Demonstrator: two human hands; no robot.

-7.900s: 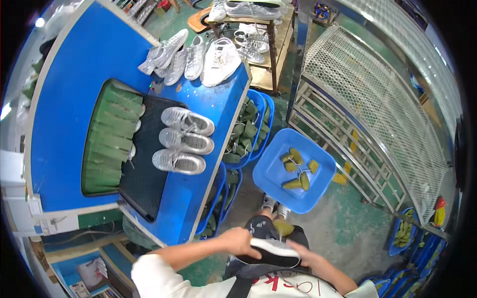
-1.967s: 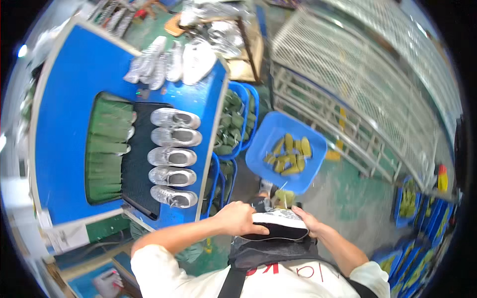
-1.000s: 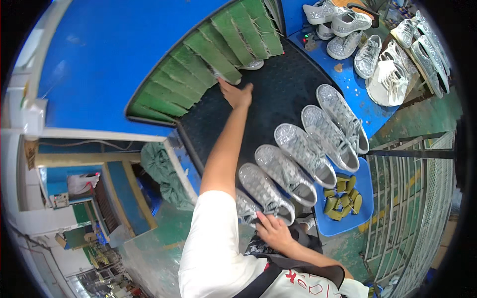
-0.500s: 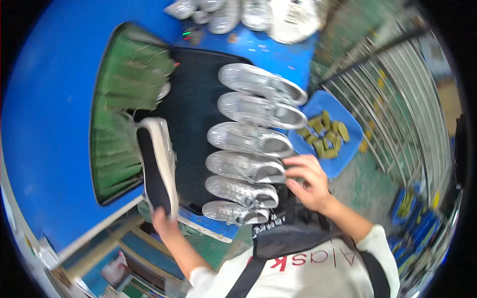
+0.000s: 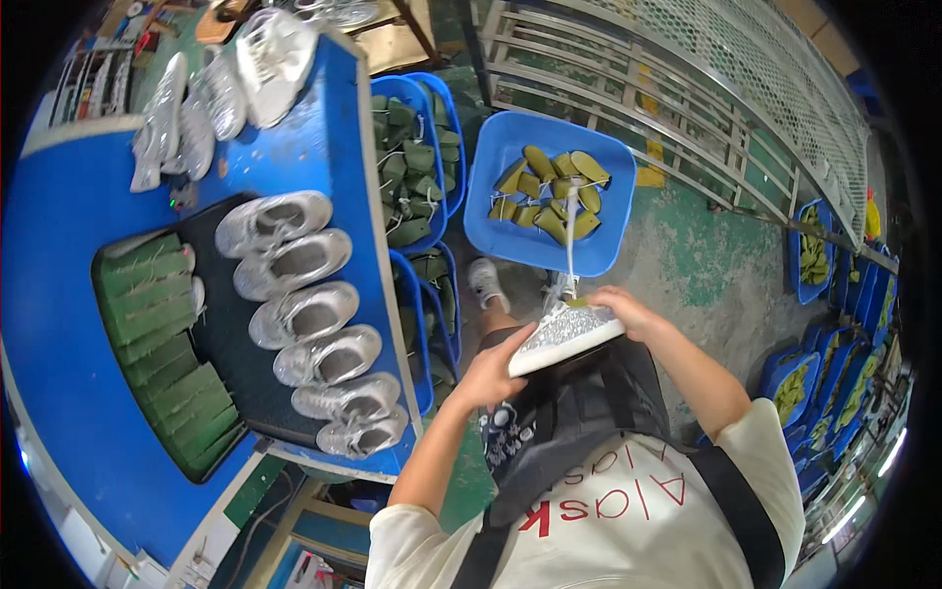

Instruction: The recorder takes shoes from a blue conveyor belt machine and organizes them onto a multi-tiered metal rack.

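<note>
Meanwhile both hands, left hand (image 5: 488, 370) and right hand (image 5: 620, 308), grasp one glittery shoe (image 5: 563, 334) beside six silver shoes (image 5: 312, 316).

- The single view comes from a camera worn on the person's head, facing steeply down over the chest and lap.
- It sits near the left hand (image 5: 488, 370) and right hand (image 5: 620, 312), both at centre frame.
- The fisheye lens bends straight edges toward the rim; a dark border rings the picture.
- The blue table (image 5: 59, 294) fills the left side; the green floor (image 5: 706, 260) and the metal fence (image 5: 687, 79) occupy the right.
</note>
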